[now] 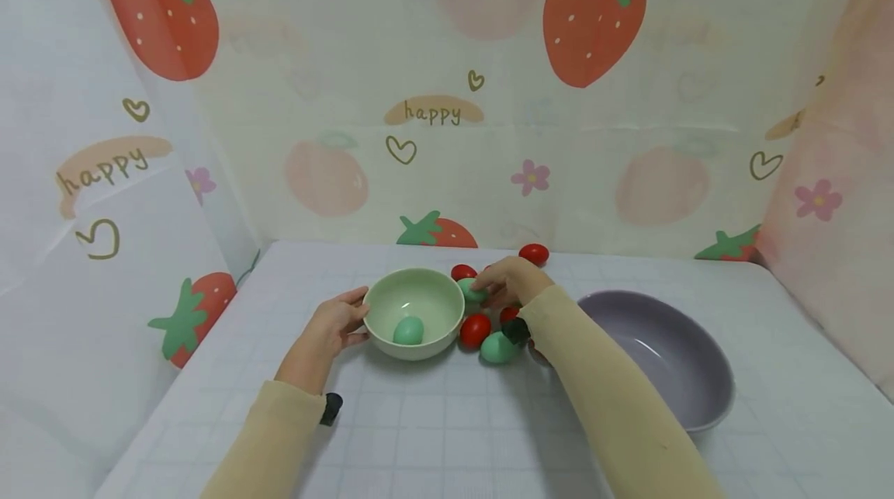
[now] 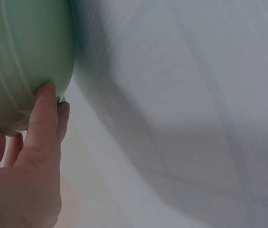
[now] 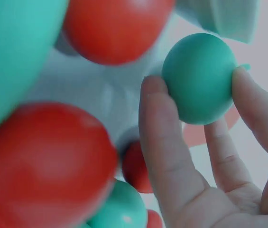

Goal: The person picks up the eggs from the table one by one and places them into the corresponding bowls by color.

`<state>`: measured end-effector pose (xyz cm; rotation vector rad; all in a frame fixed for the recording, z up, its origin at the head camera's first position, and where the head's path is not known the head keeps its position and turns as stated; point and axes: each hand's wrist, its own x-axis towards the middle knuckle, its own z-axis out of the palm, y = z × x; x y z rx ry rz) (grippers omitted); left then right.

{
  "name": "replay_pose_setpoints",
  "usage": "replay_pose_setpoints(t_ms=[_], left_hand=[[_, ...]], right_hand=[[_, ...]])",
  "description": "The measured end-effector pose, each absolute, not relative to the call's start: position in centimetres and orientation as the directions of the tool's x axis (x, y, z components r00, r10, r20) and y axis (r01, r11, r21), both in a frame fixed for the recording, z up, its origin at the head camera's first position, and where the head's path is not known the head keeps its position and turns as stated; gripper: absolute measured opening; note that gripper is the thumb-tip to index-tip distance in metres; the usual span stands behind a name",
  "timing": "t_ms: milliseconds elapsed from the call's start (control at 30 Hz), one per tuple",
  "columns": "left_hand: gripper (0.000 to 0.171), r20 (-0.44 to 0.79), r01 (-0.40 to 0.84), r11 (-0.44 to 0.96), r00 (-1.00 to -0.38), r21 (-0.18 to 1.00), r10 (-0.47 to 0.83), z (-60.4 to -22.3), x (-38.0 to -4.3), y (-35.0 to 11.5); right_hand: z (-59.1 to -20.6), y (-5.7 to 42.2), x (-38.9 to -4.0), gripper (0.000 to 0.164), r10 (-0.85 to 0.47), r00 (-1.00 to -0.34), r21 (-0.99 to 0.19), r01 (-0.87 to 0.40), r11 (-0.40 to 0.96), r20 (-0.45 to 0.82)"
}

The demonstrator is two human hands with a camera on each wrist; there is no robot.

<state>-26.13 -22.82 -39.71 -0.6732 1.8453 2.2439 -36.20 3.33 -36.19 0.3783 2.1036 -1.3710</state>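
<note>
A pale green bowl [image 1: 414, 350] stands on the table with one green toy egg [image 1: 408, 330] inside. My left hand [image 1: 337, 324] holds the bowl's left side, and its fingers [image 2: 43, 111] touch the outer wall in the left wrist view. Just right of the bowl, my right hand [image 1: 513, 280] pinches another green egg [image 3: 199, 78] between thumb and fingers. Around that hand lie red eggs [image 1: 476, 331] and a further green egg [image 1: 498, 348]. The sleeve and hand partly hide some of them.
A wide purple-grey bowl [image 1: 660, 351] stands to the right, partly behind the right forearm. One red egg [image 1: 534, 254] lies near the table's back edge. A patterned cloth [image 1: 594, 173] hangs behind the white table [image 1: 419, 437] and at its sides.
</note>
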Motion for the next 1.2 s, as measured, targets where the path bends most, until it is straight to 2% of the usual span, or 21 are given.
replay_pose_setpoints(t_ms=[433,667,867,1033,1200], left_hand=[[0.051,-0.455,-0.418,-0.215,-0.874,0.883,-0.168,-39.3,-26.1,-22.9],[0.052,-0.452,-0.412,-0.231,-0.878,0.881,-0.159,-39.4,-26.2,-23.1],[0.052,-0.442,-0.407,-0.223,-0.885,0.886,-0.142,-39.5,-26.3,-23.0],[0.052,-0.445,-0.408,-0.229,-0.884,0.884,-0.142,-39.6,-26.2,-22.9],[0.052,-0.439,-0.402,-0.228,-0.886,0.887,-0.147,-39.6,-26.2,-22.9]], right_hand=[[-33.2,4.0,-36.9,0.044,-0.243,-0.788,-0.800,0.454,0.393,-0.566],[-31.9,3.1,-36.8,0.042,-0.288,-0.778,-0.819,0.460,0.344,-0.558],[-31.9,2.0,-36.4,0.042,-0.353,-0.746,-0.824,0.479,0.303,-0.564],[-32.3,0.7,-35.9,0.040,-0.396,-0.747,-0.841,0.421,0.338,-0.533],[-32.9,-0.9,-35.5,0.036,-0.391,-0.744,-0.839,0.451,0.306,-0.542]])
